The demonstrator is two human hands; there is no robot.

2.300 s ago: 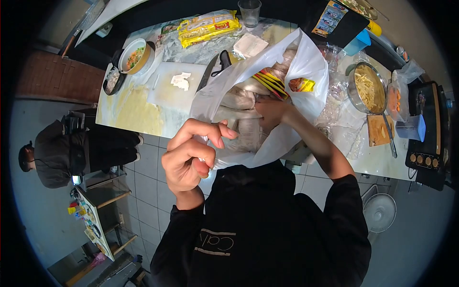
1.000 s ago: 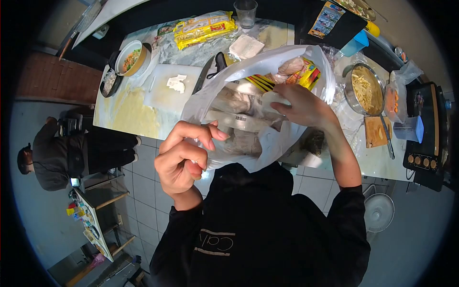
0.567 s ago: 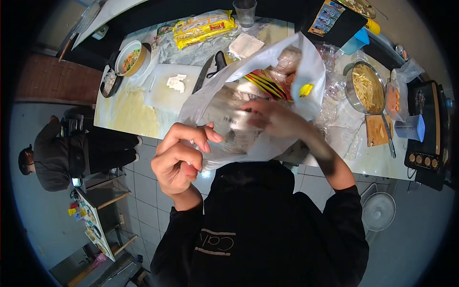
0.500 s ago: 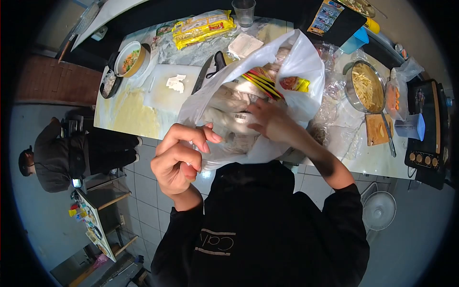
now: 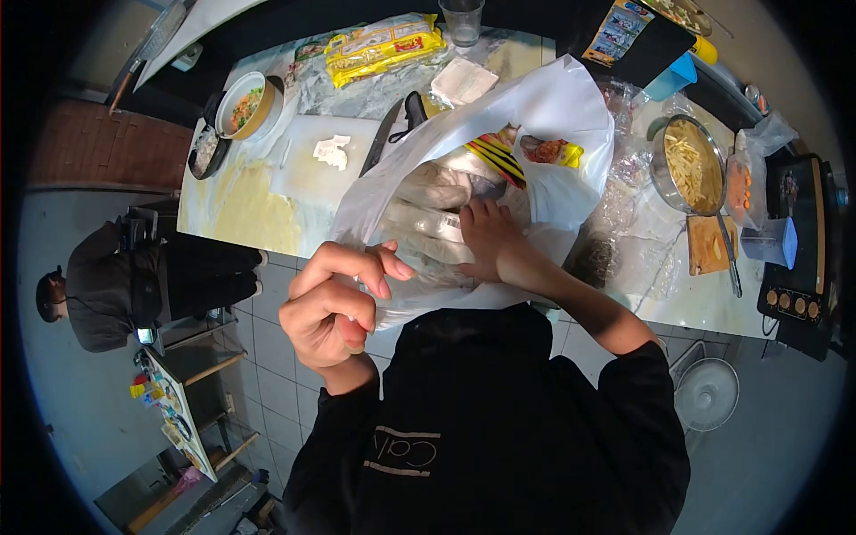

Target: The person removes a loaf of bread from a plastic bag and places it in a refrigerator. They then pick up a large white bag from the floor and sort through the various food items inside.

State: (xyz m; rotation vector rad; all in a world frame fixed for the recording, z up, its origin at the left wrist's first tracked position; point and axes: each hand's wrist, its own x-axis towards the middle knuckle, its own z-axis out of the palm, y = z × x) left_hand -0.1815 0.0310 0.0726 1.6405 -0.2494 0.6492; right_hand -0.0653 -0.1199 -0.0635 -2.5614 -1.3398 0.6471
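Note:
A large white plastic bag (image 5: 569,116) sits open at the table's near edge, in front of my body. My left hand (image 5: 330,303) is curled at the near left side of the bag, fingers closed on its thin edge. My right hand (image 5: 492,239) reaches inside, palm down, with thumb and fingers apart over pale clear-wrapped packs (image 5: 426,220). Its fingertips are partly hidden among the packs. Deeper in the bag lie yellow-and-black striped packets (image 5: 496,159) and a red-and-yellow packet (image 5: 551,152).
Left of the bag are a white cutting board (image 5: 308,178), a black-handled knife (image 5: 412,114) and a bowl of chopped vegetables (image 5: 242,109). A yellow noodle pack (image 5: 383,52) and a glass (image 5: 464,22) stand behind. Right is a pan of cut fries (image 5: 687,169). Another person (image 5: 116,285) stands at far left.
My right hand has drawn slightly nearer to me inside the bag, and the striped packets have shifted. My left hand stays almost in place on the bag's edge.

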